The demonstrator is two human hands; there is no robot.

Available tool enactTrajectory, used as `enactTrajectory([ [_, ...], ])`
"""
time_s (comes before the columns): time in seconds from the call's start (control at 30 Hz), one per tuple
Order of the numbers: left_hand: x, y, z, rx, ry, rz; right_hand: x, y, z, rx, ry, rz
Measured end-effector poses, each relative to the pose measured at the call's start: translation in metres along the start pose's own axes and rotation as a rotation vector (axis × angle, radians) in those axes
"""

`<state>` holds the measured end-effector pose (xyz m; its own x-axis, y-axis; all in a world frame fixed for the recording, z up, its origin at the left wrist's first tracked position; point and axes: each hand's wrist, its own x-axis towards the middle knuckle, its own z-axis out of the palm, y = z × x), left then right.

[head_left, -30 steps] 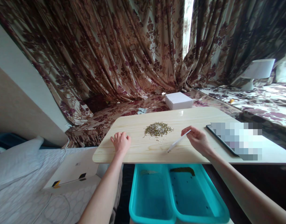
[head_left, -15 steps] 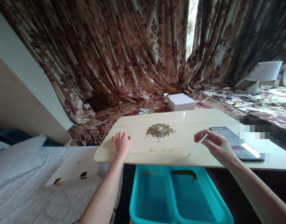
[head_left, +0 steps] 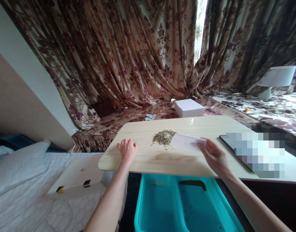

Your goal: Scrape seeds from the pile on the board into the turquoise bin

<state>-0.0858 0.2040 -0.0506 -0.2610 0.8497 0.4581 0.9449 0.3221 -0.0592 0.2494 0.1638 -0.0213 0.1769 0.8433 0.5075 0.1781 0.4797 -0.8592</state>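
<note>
A pile of small green and white grains (head_left: 162,138), possibly beans mixed with rice, lies mid-table on the light wooden tabletop (head_left: 138,161). My right hand (head_left: 214,156) pinches a thin white card (head_left: 186,142) by its right end. The card slants, its far end at the pile's right edge. To the left of the pile, my left hand (head_left: 128,149) rests on the wood, fingers apart and bent, holding nothing. Below the table's front edge stands a turquoise two-compartment bin (head_left: 178,206). Green grains (head_left: 193,183) line the back of its right compartment; a few pale ones lie in the left.
A tablet (head_left: 231,146), partly blurred out, lies on the right of the table. Behind the table are a white box (head_left: 189,108) and a cloth (head_left: 150,117). Another flat white box (head_left: 76,174) rests on the bed at left. A lamp (head_left: 280,77) stands far right.
My right hand has moved left and turned the card, so its broad face now shows and its end reaches the pile. My left hand stays in place on the table.
</note>
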Motion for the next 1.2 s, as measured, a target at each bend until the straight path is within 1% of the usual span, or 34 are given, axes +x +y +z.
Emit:
enactTrajectory([
  [0.1,0.000,0.000,0.000,0.002,-0.004,0.002,-0.002,0.003,0.010,-0.078,-0.001,-0.055],
  [0.23,0.000,0.000,0.000,0.010,-0.002,0.002,-0.002,0.001,0.017,-0.219,-0.032,-0.111],
  [0.4,0.000,0.000,0.000,0.021,0.002,0.002,-0.002,0.000,0.022,-0.260,-0.103,-0.128],
  [0.5,0.000,0.000,0.000,0.027,0.001,0.004,-0.002,0.004,0.022,-0.271,-0.123,-0.126],
  [0.63,0.000,-0.001,0.000,0.032,-0.003,0.006,-0.001,0.006,0.019,-0.325,-0.085,-0.115],
  [0.73,0.000,0.000,0.000,0.035,-0.005,0.006,-0.001,0.001,0.020,-0.330,-0.080,-0.112],
  [0.9,-0.001,0.000,-0.002,0.038,-0.010,0.009,0.000,-0.012,0.027,-0.380,-0.137,-0.124],
  [1.03,-0.001,0.000,-0.002,0.037,-0.017,0.012,0.000,-0.013,0.023,-0.433,-0.082,-0.107],
  [1.1,-0.001,0.000,-0.001,0.036,-0.019,0.011,0.000,-0.011,0.020,-0.416,-0.063,-0.099],
  [1.2,0.000,-0.001,0.001,0.032,-0.021,0.008,0.000,-0.007,0.020,-0.368,-0.072,-0.104],
])
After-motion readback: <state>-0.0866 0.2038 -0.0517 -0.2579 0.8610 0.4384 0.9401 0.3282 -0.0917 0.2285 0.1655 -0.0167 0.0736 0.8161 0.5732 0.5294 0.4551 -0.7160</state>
